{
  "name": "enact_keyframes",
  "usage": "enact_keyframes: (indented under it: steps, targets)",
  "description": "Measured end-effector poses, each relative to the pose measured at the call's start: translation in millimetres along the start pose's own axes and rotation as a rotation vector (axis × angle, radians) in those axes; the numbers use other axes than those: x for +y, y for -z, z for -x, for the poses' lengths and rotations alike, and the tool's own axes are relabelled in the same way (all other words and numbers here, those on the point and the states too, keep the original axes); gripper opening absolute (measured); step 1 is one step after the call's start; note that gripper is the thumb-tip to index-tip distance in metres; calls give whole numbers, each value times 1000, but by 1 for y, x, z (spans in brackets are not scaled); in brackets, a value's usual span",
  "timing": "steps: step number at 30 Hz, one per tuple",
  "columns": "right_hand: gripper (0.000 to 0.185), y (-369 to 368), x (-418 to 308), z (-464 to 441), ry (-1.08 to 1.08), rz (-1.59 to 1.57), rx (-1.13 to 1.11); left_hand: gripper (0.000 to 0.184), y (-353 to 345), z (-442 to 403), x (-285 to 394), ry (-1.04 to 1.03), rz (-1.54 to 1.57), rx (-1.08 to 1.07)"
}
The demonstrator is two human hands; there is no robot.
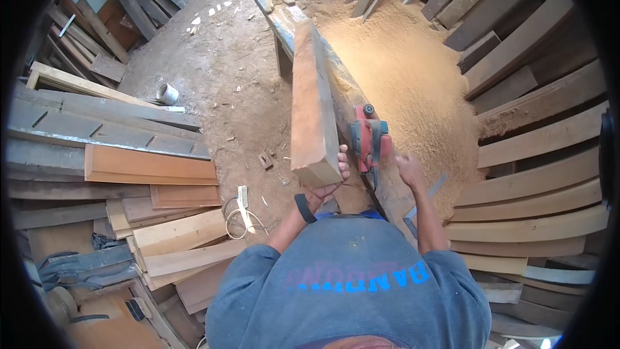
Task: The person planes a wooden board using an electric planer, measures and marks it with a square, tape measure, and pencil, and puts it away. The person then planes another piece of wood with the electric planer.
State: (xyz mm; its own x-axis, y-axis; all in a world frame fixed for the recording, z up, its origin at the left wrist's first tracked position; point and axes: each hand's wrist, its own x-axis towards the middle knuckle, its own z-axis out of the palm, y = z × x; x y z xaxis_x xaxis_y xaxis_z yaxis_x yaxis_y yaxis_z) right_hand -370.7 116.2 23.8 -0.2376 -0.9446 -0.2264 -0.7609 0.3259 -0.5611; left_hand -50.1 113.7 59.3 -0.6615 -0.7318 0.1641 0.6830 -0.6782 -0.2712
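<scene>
A thick wooden beam stands out over a narrow workbench, its near end toward my body. My left hand is wrapped round the beam's near end from below, fingers on its right side. On the bench, to the right of the beam, sits a red and black electric planer. My right hand is just right of the planer, apart from it, with the fingers curled; whether it holds anything is too small to tell.
Sawdust is heaped right of the bench. Curved-looking planks line the right side. Boards are stacked at the left, near a white cable. A metal can lies on the floor. An angled metal tool is beside my right forearm.
</scene>
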Motion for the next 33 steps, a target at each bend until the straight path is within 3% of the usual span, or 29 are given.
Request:
enact_keyframes:
  steps: [2,4,6,8,11,15,23,26,29,33]
  targets:
    - [47,-23,78,-1,-222,65,-190,88,-21,-10,-2,-34,-50,6]
    - [43,-36,112,32,-80,132,-78,93,-41,-20,-4,-62,-102,11]
    - [41,-51,144,63,-110,223,-84,97,-57,-32,-7,-83,-145,17]
    - [45,-47,152,87,-321,390,-385,103,-70,-47,-6,-64,-165,38]
    - [48,-41,150,124,-422,323,-430,100,-104,-74,-17,-112,-212,85]
    - [49,-40,151,141,-479,310,-443,94,-123,-112,-24,-115,-268,1]
    - [52,-49,181,167,-428,479,-339,91,-143,-140,-35,-196,-213,63]
    - [49,-50,206,165,-505,293,-447,91,-143,-140,-34,-201,-184,86]
    - [48,-15,161,155,-504,259,-582,92,-142,-138,-30,-211,-216,85]
    - [49,-40,197,156,-475,273,-477,94,-139,-130,-28,-199,-161,-11]
